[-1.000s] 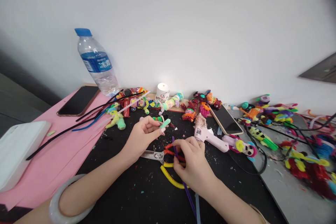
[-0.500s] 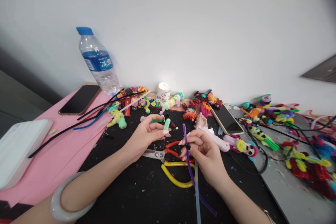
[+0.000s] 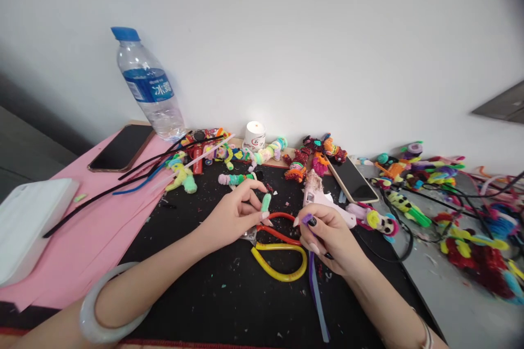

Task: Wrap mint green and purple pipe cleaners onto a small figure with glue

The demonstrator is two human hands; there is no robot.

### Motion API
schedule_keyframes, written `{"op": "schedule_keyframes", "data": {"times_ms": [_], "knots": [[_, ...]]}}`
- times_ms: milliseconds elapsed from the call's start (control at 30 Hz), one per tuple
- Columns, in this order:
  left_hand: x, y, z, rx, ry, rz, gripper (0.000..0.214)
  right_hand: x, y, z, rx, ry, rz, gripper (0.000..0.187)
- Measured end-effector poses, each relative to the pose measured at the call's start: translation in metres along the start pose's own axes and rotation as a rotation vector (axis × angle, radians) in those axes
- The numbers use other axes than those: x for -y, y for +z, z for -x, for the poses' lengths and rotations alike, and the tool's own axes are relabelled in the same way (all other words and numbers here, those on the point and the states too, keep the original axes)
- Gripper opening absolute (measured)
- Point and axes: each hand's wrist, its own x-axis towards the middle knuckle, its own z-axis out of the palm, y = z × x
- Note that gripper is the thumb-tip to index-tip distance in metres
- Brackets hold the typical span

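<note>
My left hand (image 3: 239,210) pinches a short green pipe cleaner piece (image 3: 266,203), which stands up between thumb and fingers. Closed on a purple pipe cleaner (image 3: 313,275), my right hand (image 3: 329,237) keeps its tip at the fingertips while the rest hangs down. A pale blue-grey strip (image 3: 320,311) runs beside the hanging purple length; whether I hold it too I cannot tell. Scissors with red and yellow handles (image 3: 282,278) lie under and between my hands, their blades mostly hidden by my left hand. A pale pink glue gun (image 3: 313,191) rests just beyond my right hand.
A black mat (image 3: 204,305) covers the middle. Colourful pipe cleaner figures (image 3: 298,163) line the back and right. Left are pink paper (image 3: 106,218), a phone (image 3: 121,147), a white box (image 3: 36,223) and a water bottle (image 3: 149,87). A second phone (image 3: 354,179) and paper cup (image 3: 254,135) stand behind.
My right hand has turned and moved slightly right and down; the purple pipe cleaner's upper end no longer sticks up above the fingers. My left hand has shifted right with the green piece.
</note>
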Motion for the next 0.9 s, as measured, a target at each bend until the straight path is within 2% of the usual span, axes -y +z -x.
{"op": "schedule_keyframes", "data": {"times_ms": [100,233,367,533,633,900], "knots": [[0.000,0.002,0.002,0.015,-0.005,-0.065,0.029,0.001,0.000,0.000,-0.013,0.005,0.019,0.019],[0.002,0.003,0.004,0.043,-0.016,-0.031,0.032,0.005,0.002,-0.001,-0.017,0.046,-0.027,0.020],[0.003,0.003,0.004,0.065,-0.004,-0.013,0.032,0.007,0.003,0.000,0.043,0.070,-0.053,0.020],[0.002,0.003,0.003,0.092,-0.009,0.054,0.032,0.007,0.000,0.002,0.107,0.091,-0.141,0.032],[0.001,0.004,0.003,0.095,-0.017,0.050,0.030,0.008,0.000,0.001,0.113,0.109,-0.201,0.029],[0.001,0.006,0.004,0.148,-0.040,0.075,0.029,-0.003,0.008,-0.001,-0.082,0.027,-0.122,0.023]]}}
